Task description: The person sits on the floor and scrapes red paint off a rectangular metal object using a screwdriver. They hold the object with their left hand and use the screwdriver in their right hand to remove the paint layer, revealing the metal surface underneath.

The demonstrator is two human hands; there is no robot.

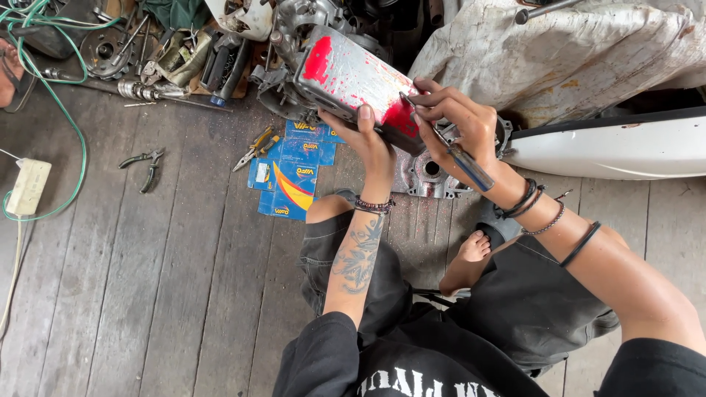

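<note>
A dull silver metal cover, splashed with red paint, is gripped underneath by the left hand; the right hand clamps a blue-handled screwdriver against it.

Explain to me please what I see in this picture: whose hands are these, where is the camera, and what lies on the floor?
The camera sits on a person's head and looks down, so both arms are the person's own. The left hand holds a flat metal part with red paint patches. The right hand has its grip on a screwdriver with a blue handle, its tip against the red paint. On the wooden floor lie blue cardboard packets, black pliers, yellow-handled pliers, a green cable and a white power strip.
</note>
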